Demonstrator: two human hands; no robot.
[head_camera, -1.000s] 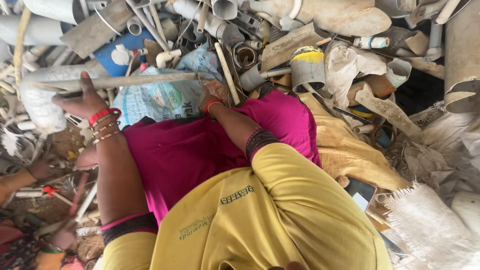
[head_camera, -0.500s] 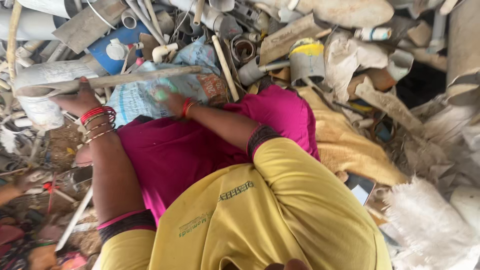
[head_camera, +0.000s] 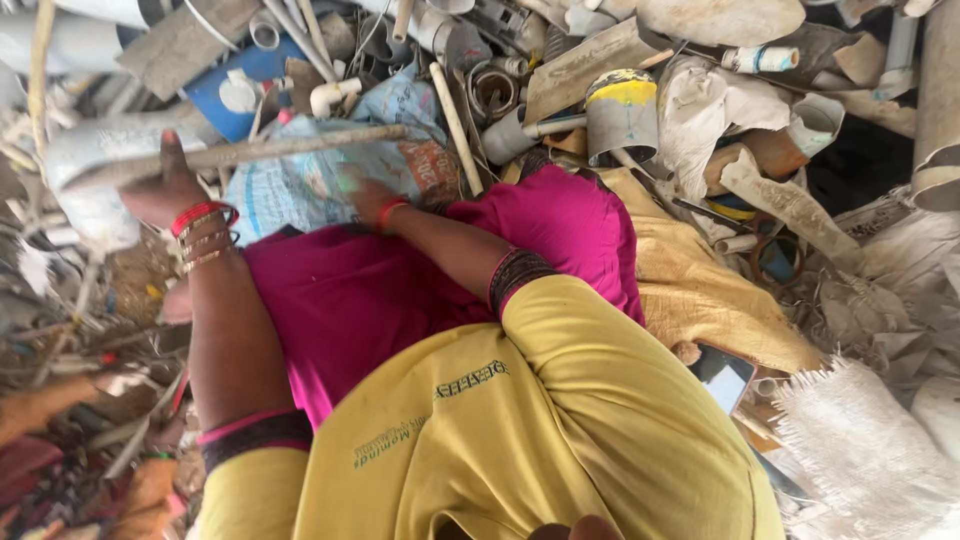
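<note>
Since a moment ago our right hand (head_camera: 368, 200) has slid leftward across the printed sack (head_camera: 300, 185), away from its orange corner patch, while our left hand (head_camera: 165, 190) has stayed clamped on the long pipe (head_camera: 240, 152). Nearest to us, the left fingers are clenched around that pale, dirty pipe, thumb up over its top; it runs rightward from the fingers over the top edge of the sack. We judge it stiff, light for its length and gritty rather than slick, best gripped near its middle so it does not swing. Our right fingers lie pressed on the sack, and we cannot tell whether they pinch it or only rest flat. This pale blue and white woven bag sits just beyond our pink lap (head_camera: 380, 290), under both hands; it looks soft, crinkly and light, and we would take it by a gathered fold or an edge. Its orange patch (head_camera: 432, 165) lies right of the right fingers. Farther beyond the fingers a blue plastic slab (head_camera: 225, 90) lies, and to the far right a grey pipe stub with a yellow band (head_camera: 620, 110).
</note>
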